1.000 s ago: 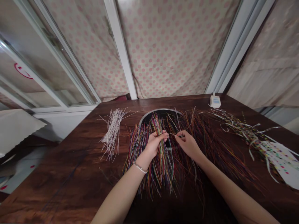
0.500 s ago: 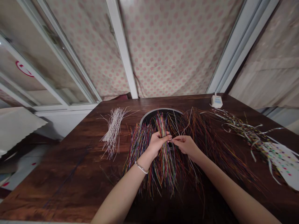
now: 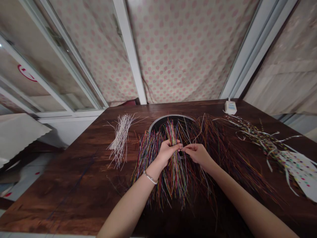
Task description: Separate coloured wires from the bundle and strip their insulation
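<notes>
My left hand [image 3: 168, 151], with a beaded bracelet on its wrist, is closed round an upright bundle of thin multicoloured strands [image 3: 172, 132]. Close on its right, my right hand [image 3: 196, 152] pinches with thumb and forefinger near my left fingertips; what lies in that pinch is too small to make out. Both hands are above a dark round tray [image 3: 158, 123] with a pale rim. Many more coloured strands [image 3: 148, 148] spread to the left of the bundle, and reddish-brown strands [image 3: 223, 155] fan out on the right.
On the dark wooden table [image 3: 81, 165] a pile of white strands [image 3: 121, 137] lies at the left. A small white box [image 3: 230, 107] stands at the back right. Dotted ribbons [image 3: 262, 140] and a sheet with coloured dots [image 3: 298, 170] lie at the right.
The view has shifted very slightly. My hands hold nearly the same pose, with the bundle still in my left hand.
</notes>
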The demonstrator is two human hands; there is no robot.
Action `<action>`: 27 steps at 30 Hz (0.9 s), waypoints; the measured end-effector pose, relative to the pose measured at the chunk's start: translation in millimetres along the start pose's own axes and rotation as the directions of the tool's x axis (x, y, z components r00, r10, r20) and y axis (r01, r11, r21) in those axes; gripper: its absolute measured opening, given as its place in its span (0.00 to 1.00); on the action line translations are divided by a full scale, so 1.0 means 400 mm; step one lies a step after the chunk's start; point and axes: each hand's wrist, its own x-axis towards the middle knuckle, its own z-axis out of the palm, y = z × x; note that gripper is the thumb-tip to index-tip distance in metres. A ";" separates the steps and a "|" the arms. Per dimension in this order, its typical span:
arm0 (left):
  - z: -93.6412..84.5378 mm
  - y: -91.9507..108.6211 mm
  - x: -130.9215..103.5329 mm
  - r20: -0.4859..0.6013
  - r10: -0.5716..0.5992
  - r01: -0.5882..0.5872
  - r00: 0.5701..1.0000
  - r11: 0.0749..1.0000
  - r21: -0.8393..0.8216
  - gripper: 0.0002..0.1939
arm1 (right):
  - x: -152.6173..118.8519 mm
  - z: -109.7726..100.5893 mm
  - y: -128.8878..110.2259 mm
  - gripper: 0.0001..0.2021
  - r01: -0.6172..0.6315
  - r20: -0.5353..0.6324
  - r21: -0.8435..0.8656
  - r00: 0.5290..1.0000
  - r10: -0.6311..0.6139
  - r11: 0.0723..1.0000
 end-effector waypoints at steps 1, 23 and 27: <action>0.001 0.001 0.000 0.002 -0.003 0.003 1.000 1.000 0.006 0.15 | 0.000 0.000 0.000 0.13 -0.001 0.017 0.002 1.000 0.001 1.000; 0.004 0.006 -0.007 0.063 0.037 -0.041 0.997 0.997 0.064 0.10 | 0.000 0.001 0.010 0.08 0.064 -0.033 -0.074 0.997 -0.066 0.995; 0.005 0.006 -0.005 0.053 0.028 -0.031 0.998 0.998 0.060 0.10 | 0.002 0.000 0.003 0.08 0.054 -0.076 -0.028 0.995 -0.056 0.998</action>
